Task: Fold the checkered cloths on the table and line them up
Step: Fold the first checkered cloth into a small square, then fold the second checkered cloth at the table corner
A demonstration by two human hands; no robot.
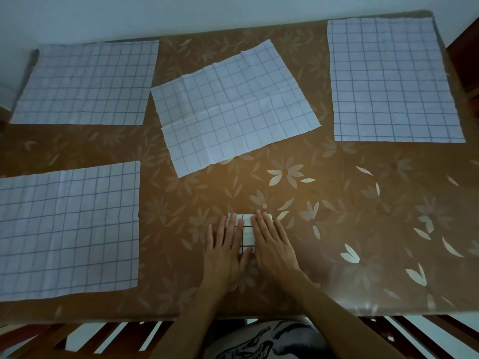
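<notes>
A small folded checkered cloth [248, 229] lies near the table's front edge, white with dark grid lines. My left hand [228, 248] and my right hand [272, 243] lie flat on it side by side, fingers straight, pressing it down and hiding most of it. Several more checkered cloths lie spread flat: one at the front left [68, 230], one at the back left [85, 82], a creased one turned askew in the middle [233, 107], and one at the back right [391, 79].
The table wears a brown cover with pale flower prints [363, 216]. A pale wall runs behind the back edge. Dark wooden chair slats [111, 338] show below the front edge. A dark wooden piece stands at the far right [466, 63].
</notes>
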